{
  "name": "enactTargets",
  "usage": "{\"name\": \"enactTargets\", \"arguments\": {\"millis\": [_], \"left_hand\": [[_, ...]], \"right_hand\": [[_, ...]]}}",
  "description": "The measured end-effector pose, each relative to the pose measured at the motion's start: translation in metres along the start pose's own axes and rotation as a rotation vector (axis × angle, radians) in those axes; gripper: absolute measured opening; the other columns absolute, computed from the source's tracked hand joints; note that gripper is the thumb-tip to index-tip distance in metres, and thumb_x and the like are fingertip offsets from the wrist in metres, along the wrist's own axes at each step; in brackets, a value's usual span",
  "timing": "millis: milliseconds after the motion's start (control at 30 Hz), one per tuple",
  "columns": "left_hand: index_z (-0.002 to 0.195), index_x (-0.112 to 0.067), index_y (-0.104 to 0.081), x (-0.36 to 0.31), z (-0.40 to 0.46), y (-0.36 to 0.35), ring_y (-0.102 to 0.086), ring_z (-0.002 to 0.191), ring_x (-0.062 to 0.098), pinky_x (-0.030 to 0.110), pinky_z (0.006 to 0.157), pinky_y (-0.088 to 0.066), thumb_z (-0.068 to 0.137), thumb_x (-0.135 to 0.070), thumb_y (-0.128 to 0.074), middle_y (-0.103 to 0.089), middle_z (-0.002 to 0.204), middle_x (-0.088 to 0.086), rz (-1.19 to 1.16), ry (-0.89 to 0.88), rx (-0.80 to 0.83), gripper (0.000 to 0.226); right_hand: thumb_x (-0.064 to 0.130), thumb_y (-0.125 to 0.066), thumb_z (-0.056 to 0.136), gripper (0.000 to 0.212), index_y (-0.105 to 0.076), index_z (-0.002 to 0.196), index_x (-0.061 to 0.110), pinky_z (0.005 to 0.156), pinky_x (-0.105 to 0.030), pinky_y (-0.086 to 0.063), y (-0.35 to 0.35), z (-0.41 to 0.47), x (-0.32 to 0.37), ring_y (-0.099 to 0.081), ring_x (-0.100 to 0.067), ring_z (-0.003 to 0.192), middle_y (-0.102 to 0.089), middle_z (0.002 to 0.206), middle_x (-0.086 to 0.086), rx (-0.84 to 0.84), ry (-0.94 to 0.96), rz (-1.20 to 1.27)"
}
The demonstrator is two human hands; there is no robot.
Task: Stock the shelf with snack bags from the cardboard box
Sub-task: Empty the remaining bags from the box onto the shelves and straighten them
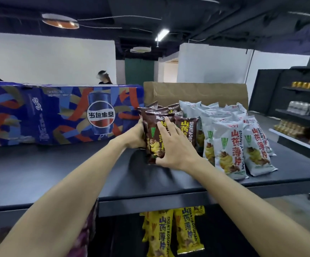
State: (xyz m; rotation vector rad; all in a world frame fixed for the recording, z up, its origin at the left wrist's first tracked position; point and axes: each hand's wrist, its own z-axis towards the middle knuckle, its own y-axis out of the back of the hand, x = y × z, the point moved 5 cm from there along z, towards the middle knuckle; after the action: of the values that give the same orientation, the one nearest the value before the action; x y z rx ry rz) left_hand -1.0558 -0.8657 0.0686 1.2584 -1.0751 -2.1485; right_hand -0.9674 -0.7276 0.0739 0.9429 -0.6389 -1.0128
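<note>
Here, both hands' fingers clamped on brown "SHANYAOBOPIAN" snack bags [155, 138]: left hand [134, 136], right hand [172, 145], beside a Pepsi carton [57, 112].

— Top shelf [61, 175]?
— Dark grey. The brown snack bags [155, 138] carry yellow lettering and a green badge.
— Beside them?
— White snack bags [228, 145], red lettering, green badge, yellow-brown food print.
— The long carton [57, 112]?
— Blue, with red, gold and pale-blue ribbons and a red-white-blue roundel.
— Below?
— Yellow bags [172, 230], blue lettering. The cardboard [196, 91] behind is plain brown.
</note>
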Motion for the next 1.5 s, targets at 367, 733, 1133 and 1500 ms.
{"name": "enactTargets", "arguments": {"millis": [367,733,1133,1500], "left_hand": [[0.151,-0.007,-0.010,0.008,-0.012,0.012,-0.051,0.122,0.027,0.033,0.101,-0.043,0.064,-0.017,-0.085,-0.049,0.139,0.014,0.266,0.139,-0.020,0.115],[0.143,-0.005,-0.037,-0.062,-0.093,0.010,-0.045,0.129,0.028,0.032,0.104,-0.035,0.084,-0.021,-0.070,-0.047,0.142,0.015,0.373,0.243,-0.126,0.069],[0.120,-0.023,-0.061,-0.174,-0.198,-0.072,-0.064,0.091,0.002,0.019,0.078,-0.049,0.068,-0.060,-0.078,-0.065,0.107,-0.011,0.118,0.130,-0.437,0.067],[0.134,-0.025,-0.050,-0.153,-0.261,-0.167,-0.058,0.110,0.021,0.039,0.092,-0.048,0.082,-0.049,-0.066,-0.060,0.123,-0.002,0.408,0.188,-0.116,0.059]], "right_hand": [[0.041,-0.076,0.072,0.108,-0.009,0.155,0.022,0.114,-0.049,-0.031,0.003,-0.010,-0.002,-0.012,-0.032,0.149,0.002,0.164,-0.006,-0.015,-0.006,0.007],[0.030,-0.065,0.087,0.079,-0.022,0.153,0.022,0.105,-0.046,-0.043,0.028,-0.077,-0.016,-0.025,-0.030,0.144,-0.018,0.161,-0.006,0.033,0.022,0.134],[0.026,-0.054,0.091,0.038,-0.048,0.127,0.018,0.066,-0.038,-0.052,0.055,-0.203,-0.051,-0.059,-0.026,0.093,-0.060,0.104,-0.003,-0.034,0.208,0.156],[0.029,-0.059,0.089,0.061,-0.033,0.144,0.022,0.077,-0.040,-0.052,0.014,-0.277,-0.085,-0.051,-0.028,0.115,-0.048,0.133,-0.004,0.193,-0.003,0.119]]}}
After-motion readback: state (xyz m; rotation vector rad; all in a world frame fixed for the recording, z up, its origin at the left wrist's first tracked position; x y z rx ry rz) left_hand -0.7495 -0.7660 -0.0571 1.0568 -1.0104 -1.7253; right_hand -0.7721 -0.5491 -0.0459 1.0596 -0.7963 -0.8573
